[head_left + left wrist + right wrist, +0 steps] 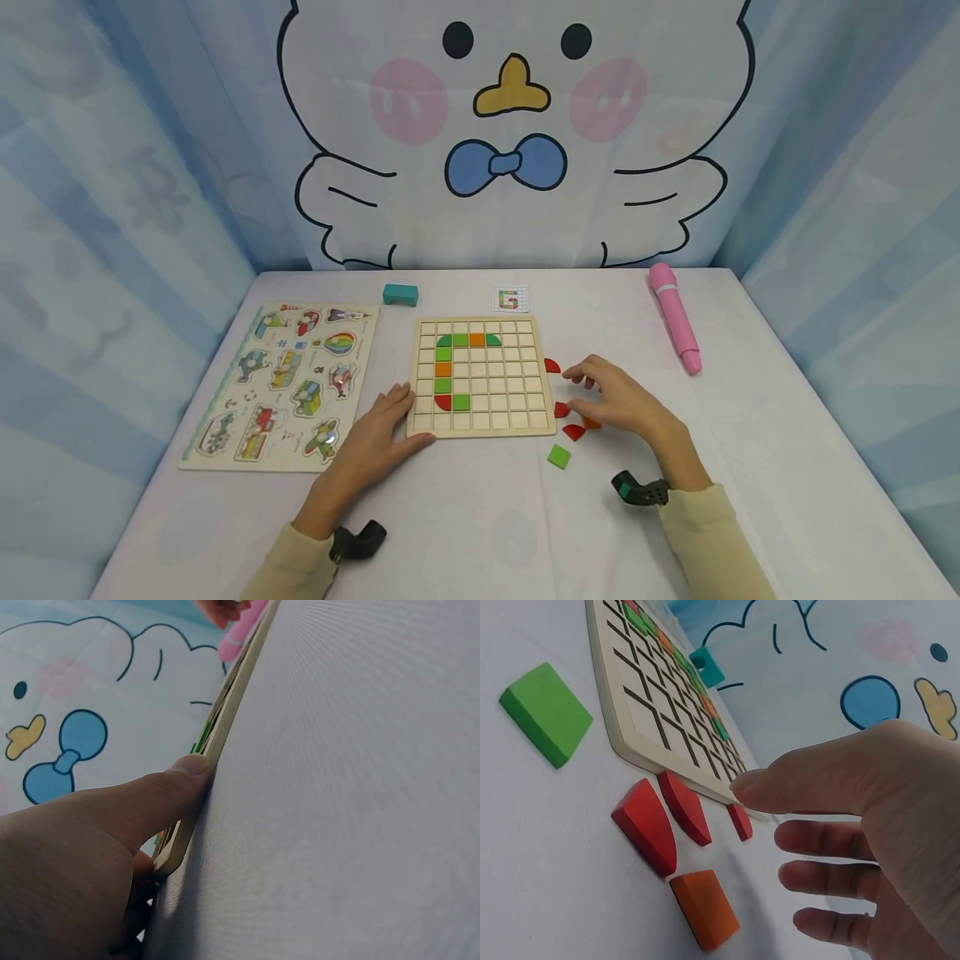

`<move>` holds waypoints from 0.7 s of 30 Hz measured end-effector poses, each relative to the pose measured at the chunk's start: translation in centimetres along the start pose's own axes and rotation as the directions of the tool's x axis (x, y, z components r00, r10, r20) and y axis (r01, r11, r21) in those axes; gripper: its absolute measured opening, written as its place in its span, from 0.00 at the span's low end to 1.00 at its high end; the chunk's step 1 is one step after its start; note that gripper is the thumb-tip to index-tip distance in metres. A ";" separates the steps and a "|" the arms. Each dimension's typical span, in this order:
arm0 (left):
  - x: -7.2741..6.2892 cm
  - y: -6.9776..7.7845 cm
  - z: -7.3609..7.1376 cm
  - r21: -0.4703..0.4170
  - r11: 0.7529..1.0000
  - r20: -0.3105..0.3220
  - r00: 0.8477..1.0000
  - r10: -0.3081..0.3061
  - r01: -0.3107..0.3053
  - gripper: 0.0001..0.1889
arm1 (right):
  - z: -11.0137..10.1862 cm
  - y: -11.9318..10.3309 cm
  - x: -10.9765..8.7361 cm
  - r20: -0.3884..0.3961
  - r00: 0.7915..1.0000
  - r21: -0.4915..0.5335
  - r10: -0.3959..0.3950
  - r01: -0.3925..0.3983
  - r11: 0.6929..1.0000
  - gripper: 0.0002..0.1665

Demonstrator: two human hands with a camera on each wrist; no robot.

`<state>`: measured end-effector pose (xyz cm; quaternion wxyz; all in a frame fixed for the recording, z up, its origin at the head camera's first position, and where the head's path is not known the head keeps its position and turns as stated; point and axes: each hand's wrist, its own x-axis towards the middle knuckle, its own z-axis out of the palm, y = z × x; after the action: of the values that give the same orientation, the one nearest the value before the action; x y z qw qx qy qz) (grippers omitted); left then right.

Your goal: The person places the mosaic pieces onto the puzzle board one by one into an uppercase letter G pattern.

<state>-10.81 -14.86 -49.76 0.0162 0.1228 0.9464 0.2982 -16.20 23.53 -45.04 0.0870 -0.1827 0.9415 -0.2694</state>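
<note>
A wooden grid board (510,421) carries green, orange and red pieces set in a C-like outline. My left hand (378,442) rests at its near left corner, thumb (169,787) along the front edge and fingers by the left side. Just right of the board, my right hand (618,396) hovers with spread, slightly bent fingers and nothing between them. Near it lie three red rounded pieces: one by the far right edge (552,366), one touching the edge (684,808), one closer to me (646,826). An orange block (705,909) and green square (558,456) lie nearby.
A picture puzzle board (300,325) lies on the left. Behind the grid board are a teal block (401,295) and a small pattern card (512,298). A pink pen-like stick (677,321) lies at the far right. Printed curtains surround the table's back and sides.
</note>
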 end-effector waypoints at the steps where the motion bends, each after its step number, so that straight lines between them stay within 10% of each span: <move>1: 0.0 0.0 0.0 0.001 1.000 0.000 1.000 0.002 -0.002 0.45 | -0.1 0.2 -0.1 0.008 1.000 -0.004 0.008 -0.008 1.000 0.25; 21: 0.0 0.1 -0.1 -0.004 1.000 0.002 1.000 -0.009 0.009 0.44 | -0.6 3.1 -1.4 0.089 0.996 0.042 0.023 -0.027 0.999 0.11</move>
<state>-10.78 -14.81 -49.65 0.0188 0.1190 0.9463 0.2998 -16.01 26.78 -46.14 0.1358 -0.1806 0.9330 -0.2803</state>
